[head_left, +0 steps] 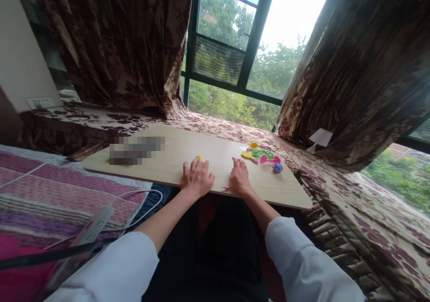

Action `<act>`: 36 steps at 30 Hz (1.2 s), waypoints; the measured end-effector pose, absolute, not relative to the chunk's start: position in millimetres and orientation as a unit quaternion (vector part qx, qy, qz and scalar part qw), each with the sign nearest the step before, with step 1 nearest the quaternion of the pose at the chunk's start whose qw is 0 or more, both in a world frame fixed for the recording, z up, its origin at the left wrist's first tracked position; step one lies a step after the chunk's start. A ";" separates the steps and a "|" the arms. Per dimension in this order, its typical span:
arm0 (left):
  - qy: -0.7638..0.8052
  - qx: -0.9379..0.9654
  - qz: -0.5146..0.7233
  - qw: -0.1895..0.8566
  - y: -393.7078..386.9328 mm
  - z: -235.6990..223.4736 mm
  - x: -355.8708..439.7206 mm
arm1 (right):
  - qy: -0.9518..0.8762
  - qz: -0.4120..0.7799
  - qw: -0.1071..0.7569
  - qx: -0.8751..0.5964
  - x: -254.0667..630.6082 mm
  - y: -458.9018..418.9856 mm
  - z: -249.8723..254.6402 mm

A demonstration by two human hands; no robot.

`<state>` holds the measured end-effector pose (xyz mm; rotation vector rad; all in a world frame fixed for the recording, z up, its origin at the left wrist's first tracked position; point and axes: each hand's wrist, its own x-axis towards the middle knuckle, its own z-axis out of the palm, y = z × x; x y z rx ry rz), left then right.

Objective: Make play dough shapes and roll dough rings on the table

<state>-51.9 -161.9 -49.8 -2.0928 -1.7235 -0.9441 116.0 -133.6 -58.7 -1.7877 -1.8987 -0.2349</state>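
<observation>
My left hand [197, 179] lies palm down at the near edge of the pale wooden table [188, 143], its fingers apart. A small yellow piece [199, 157] shows just beyond its fingertips; whether they touch it I cannot tell. My right hand [239, 176] rests on the tabletop with its fingers stretched forward. Beside its heel a thin pink sliver [226, 187] sticks out, partly hidden by the hand. Further right lie yellow spoon-like toys [248, 154], a green lattice piece [262, 153], a pink double-ended toy [269, 159] and a blue-and-pink knobbly ball [277, 168].
A blurred-out object [136, 150] sits on the table's left side. A power strip [97, 225] with a white cable lies on the striped bedding [67, 181]. On the floral-covered sill stands a small white lamp [320, 137], near the patterned curtain [352, 69].
</observation>
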 end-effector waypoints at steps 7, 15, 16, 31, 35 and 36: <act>-0.585 -0.725 -0.334 0.143 -160.6 -48.5 -52.6 | -0.678 -0.097 0.306 -0.661 105.4 -103.4 -43.3; -0.587 -0.722 -0.336 0.145 -160.8 -47.5 -54.7 | -0.640 -0.087 0.364 -0.671 131.8 -89.7 -12.1; -0.587 -0.723 -0.336 0.142 -160.8 -47.5 -54.6 | -0.639 -0.087 0.366 -0.672 136.0 -91.0 -7.6; -0.595 -0.720 -0.328 0.140 -162.4 -47.7 -55.2 | -0.707 -0.108 0.257 -0.650 73.0 -106.9 -37.9; -0.595 -0.720 -0.333 0.132 -162.2 -49.0 -54.5 | -0.722 -0.080 0.203 -0.657 79.5 -123.6 -48.3; -0.594 -0.721 -0.333 0.131 -162.2 -49.2 -54.3 | -0.723 -0.075 0.197 -0.658 80.5 -126.0 -49.4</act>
